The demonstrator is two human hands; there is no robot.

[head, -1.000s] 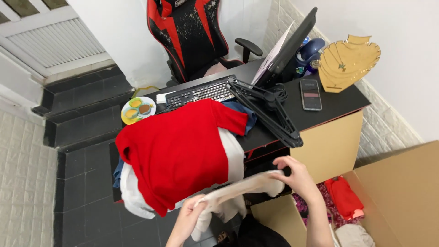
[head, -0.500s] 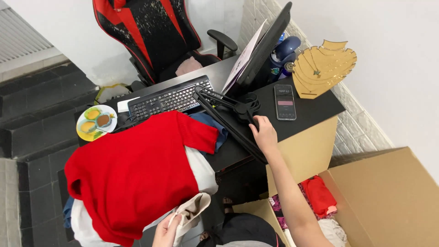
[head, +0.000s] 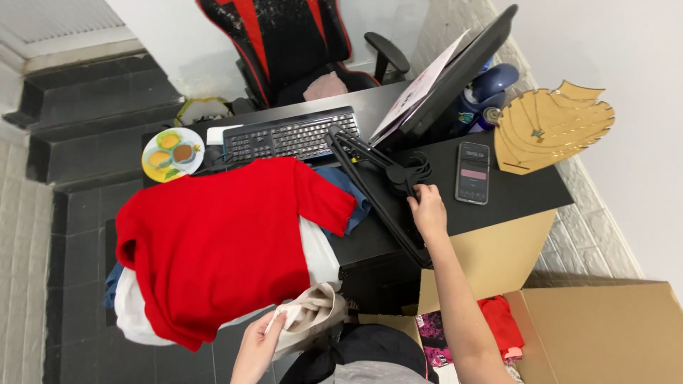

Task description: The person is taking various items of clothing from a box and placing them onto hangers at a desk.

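Head view: left hand (head: 257, 340) clenched on beige garment (head: 307, 316), near edge, just below red sweater (head: 220, 238) spread over clothes pile on black desk (head: 512, 192). Right hand (head: 427, 210) reaching far, fingers on black hangers (head: 384, 181) stacked beside keyboard (head: 288, 137); full grasp unclear. Phone (head: 473, 172) right of hangers. Open cardboard box (head: 605, 334) near right, red cloth inside.

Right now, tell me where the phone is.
In the head view, the phone lies flat on the black desk, right of the right hand and the black hangers, just left of the gold necklace stand.
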